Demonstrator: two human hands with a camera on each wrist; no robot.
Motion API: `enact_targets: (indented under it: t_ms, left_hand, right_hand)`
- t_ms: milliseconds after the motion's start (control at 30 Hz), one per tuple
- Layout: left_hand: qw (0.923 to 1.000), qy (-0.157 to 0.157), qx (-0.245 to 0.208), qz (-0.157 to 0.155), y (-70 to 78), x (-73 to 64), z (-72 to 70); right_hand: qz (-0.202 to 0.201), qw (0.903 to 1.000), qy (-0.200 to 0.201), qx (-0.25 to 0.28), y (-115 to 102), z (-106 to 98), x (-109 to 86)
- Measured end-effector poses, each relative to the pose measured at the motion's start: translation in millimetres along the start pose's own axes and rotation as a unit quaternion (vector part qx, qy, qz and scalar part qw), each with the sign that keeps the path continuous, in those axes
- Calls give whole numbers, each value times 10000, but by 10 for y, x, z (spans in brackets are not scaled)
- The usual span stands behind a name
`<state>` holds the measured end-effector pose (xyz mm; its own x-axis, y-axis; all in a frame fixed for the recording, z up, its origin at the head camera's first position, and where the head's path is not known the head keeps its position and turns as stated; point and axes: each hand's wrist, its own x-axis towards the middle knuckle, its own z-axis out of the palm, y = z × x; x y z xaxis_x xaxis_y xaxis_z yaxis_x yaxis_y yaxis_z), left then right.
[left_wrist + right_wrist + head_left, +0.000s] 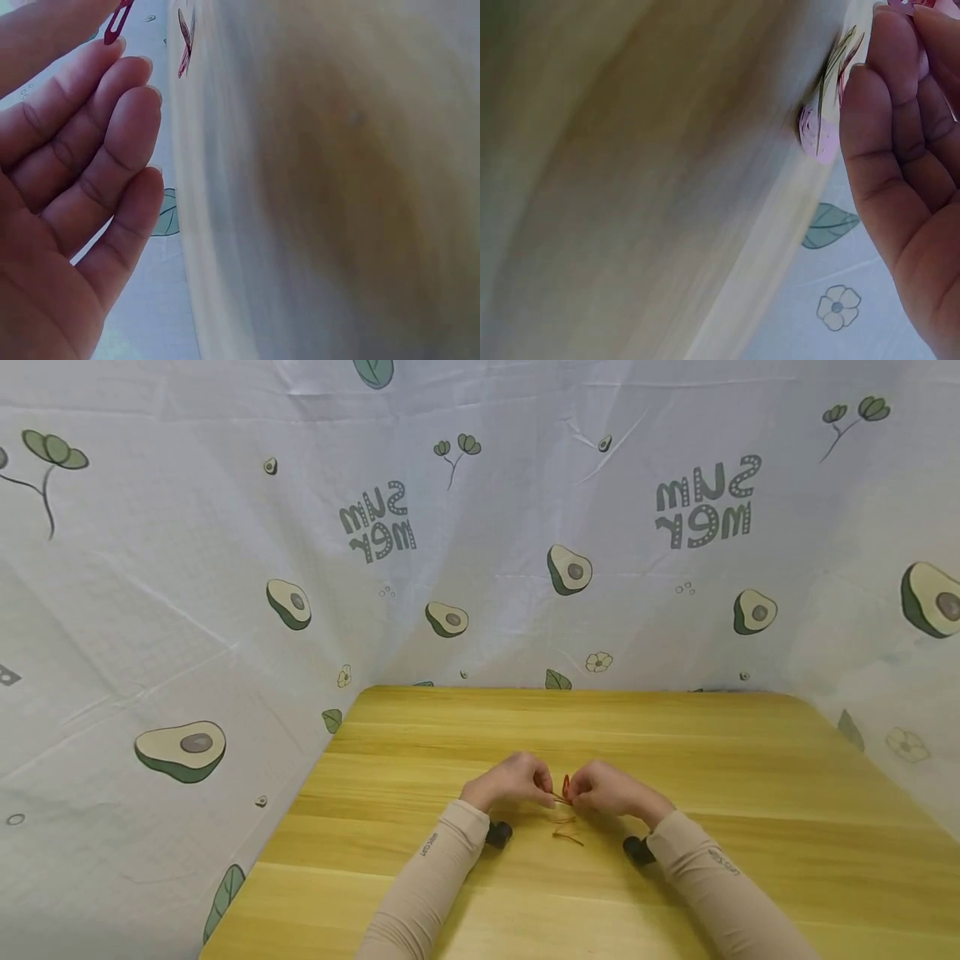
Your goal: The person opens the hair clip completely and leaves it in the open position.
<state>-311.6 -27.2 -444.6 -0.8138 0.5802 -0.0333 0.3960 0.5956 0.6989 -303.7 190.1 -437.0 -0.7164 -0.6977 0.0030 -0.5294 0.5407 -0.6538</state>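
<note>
My left hand (517,779) and my right hand (606,789) meet above the middle of the table, fingertips nearly touching. Between thumb and fingertips, the left pinches a thin red piece with a long slotted end (118,22). The right pinches a small red loop (566,785), which stands up beside its fingertips. A thin orange-brown strand (559,798) spans the small gap between the hands. In the right wrist view, only a bit of the red loop (911,4) shows at the top edge; its exact kind is unclear.
Loose thin strands (567,837) lie on the wooden table (420,735) just in front of the hands. A pinkish round coil (817,135) appears beside strands in the right wrist view. Black wrist devices (498,834) sit under the sleeves. A printed cloth (495,527) surrounds the table.
</note>
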Motion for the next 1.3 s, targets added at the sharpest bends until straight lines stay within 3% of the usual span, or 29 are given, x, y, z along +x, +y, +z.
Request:
enact_targets:
  t_ms: [300,567,1300]
  left_hand:
    - [9994,32,301,139,15,-4,19]
    - [9989,-31,474,66,40,-2,38]
    - [9991,-219,334,-127,-1,7,46]
  right_hand:
    - [-41,9999,-158,-25,-3,-13,14]
    - [122,9994,-242,-194,-30,-12,22]
    - [235,9989,-302,-268,-18,-2,49]
